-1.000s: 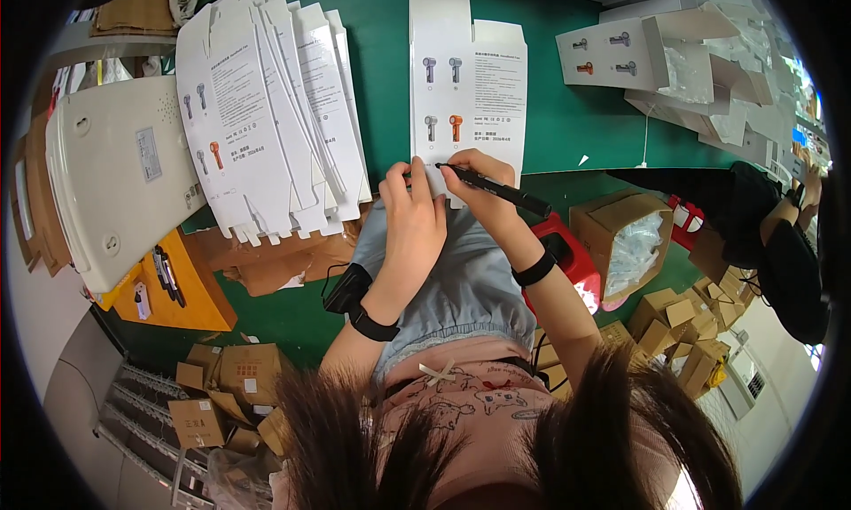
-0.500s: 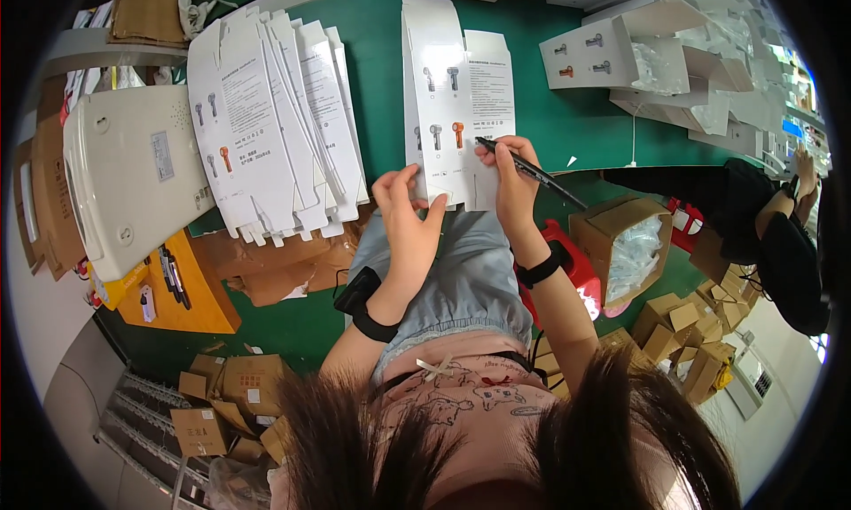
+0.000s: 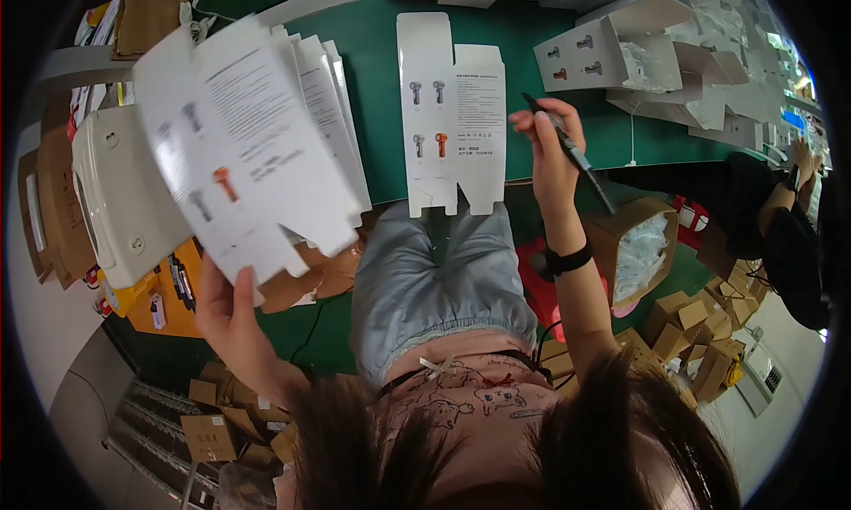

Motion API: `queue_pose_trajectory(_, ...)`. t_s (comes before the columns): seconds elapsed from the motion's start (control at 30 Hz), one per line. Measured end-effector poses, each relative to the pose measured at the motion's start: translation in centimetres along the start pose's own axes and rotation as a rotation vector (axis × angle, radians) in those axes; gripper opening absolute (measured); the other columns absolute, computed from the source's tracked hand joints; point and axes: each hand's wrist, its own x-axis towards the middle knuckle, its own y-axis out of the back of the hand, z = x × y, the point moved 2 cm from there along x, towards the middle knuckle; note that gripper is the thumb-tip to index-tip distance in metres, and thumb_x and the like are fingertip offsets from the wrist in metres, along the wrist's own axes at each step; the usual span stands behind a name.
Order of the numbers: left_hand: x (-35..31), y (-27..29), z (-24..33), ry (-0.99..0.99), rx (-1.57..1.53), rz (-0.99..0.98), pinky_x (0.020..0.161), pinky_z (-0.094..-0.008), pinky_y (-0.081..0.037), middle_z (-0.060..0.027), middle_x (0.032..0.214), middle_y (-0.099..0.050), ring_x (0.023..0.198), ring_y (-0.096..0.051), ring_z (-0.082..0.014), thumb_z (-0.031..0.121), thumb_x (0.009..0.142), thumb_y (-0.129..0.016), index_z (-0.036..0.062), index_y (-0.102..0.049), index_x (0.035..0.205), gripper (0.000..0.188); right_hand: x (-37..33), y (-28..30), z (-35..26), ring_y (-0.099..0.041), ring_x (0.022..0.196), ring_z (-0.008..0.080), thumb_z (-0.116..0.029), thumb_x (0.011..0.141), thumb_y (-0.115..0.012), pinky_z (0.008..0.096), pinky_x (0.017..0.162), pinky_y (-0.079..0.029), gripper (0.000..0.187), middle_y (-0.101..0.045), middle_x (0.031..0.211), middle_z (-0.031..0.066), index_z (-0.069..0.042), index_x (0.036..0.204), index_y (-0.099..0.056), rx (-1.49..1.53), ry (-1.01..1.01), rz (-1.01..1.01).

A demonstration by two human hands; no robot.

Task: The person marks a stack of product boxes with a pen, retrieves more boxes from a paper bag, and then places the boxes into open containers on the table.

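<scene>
A: What is the broadest element?

B: The green desk [image 3: 377,85], extending beyond both hands.

A: And the largest piece upon it?

B: Above it, rather: the raised carton [image 3: 239,164], flat, white and slightly blurred, its face bearing grey printed fans, one orange fan and lines of text. The left hand [image 3: 229,315] grips its near edge, thumb on the printed face; the fingers beneath are hidden.

A: The next in size?

B: The second carton [image 3: 430,116], lying flat on the desk between the hands, untouched. Two panels show: one with four fans, the lower right one orange, the other with dark text. Notched flaps edge its near end. Beyond the left hand, partly behind the raised carton, leans the stack of similar flat cartons [image 3: 330,120].

A: Which containers appear?

B: Just right of the right hand [image 3: 554,160], an open brown box [image 3: 605,253] filled with clear plastic bags [image 3: 643,253]. Farther beyond that hand, an open white box [image 3: 567,58], with clear wrapping [image 3: 638,62] at its mouth.

A: The smallest?

B: The black pen [image 3: 581,163], held aslant in the right hand's curled fingers, clear of the second carton.
</scene>
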Motion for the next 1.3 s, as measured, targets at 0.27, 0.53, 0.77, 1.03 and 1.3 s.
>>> queue_pose_trajectory(0.27, 0.0, -8.1, -3.4, -0.231, 0.34, -0.223, 0.086, -0.0358, -0.037, -0.0164, 0.113, -0.044, 0.103, -0.044, -0.0283, 0.01, 0.075, -0.059, -0.002, -0.045, 0.111, 0.04, 1.8, -4.0, 5.2, -0.055, 0.062, 0.0084, -0.008, 0.08, -0.055, 0.0195, 0.058, -0.043, 0.009, -0.058, 0.065, 0.005, 0.001, 0.081, -0.054, -0.352, -0.106, -0.179)
queue_pose_trajectory(0.53, -0.8, -15.2, -11.3, -0.211, 0.398, -0.468, 0.089, -0.0403, -0.032, -0.0197, 0.111, -0.039, 0.103, -0.038, -0.0352, 0.004, 0.071, -0.059, -0.0027, -0.038, 0.114, 0.049, 2.8, -5.1, 8.2, -0.055, 0.058, 0.0053, -0.008, 0.076, -0.06, 0.0175, 0.053, -0.041, 0.009, -0.06, 0.063, 0.0031, 0.0, 0.075, -0.056, -0.561, -0.083, -0.163)
queue_pose_trajectory(0.77, 0.4, -14.9, -12.8, -0.104, 0.309, -0.423, 0.09, -0.0395, -0.031, -0.0202, 0.114, -0.034, 0.104, -0.037, -0.0349, 0.001, 0.07, -0.059, -0.0016, -0.037, 0.115, 0.05, 2.8, -5.7, 8.1, -0.054, 0.057, 0.0052, -0.008, 0.076, -0.06, 0.0172, 0.053, -0.04, 0.008, -0.058, 0.061, 0.0021, -0.001, 0.076, -0.056, -0.667, -0.021, -0.164)
queue_pose_trajectory(1.03, 0.2, -15.2, -13.2, -0.041, 0.283, -0.375, 0.087, -0.0374, -0.034, -0.0177, 0.11, -0.036, 0.102, -0.039, -0.0325, 0.0, 0.07, -0.058, 0.0008, -0.038, 0.114, 0.048, 2.3, -4.9, 7.8, -0.054, 0.06, 0.0073, -0.007, 0.079, -0.056, 0.0183, 0.055, -0.041, 0.009, -0.058, 0.066, 0.0041, 0.001, 0.078, -0.054, -0.332, -0.082, -0.157)
queue_pose_trajectory(1.3, -0.5, -15.6, -13.1, -0.057, 0.256, -0.396, 0.08, -0.0332, -0.04, -0.0166, 0.11, -0.035, 0.1, -0.042, -0.0296, -0.003, 0.07, -0.057, 0.0014, -0.037, 0.113, 0.047, -3.4, -1.9, 7.1, -0.055, 0.062, 0.0094, -0.005, 0.082, -0.052, 0.0191, 0.056, -0.042, 0.006, -0.058, 0.068, 0.0064, 0.0, 0.079, -0.051, -0.222, -0.177, -0.127)
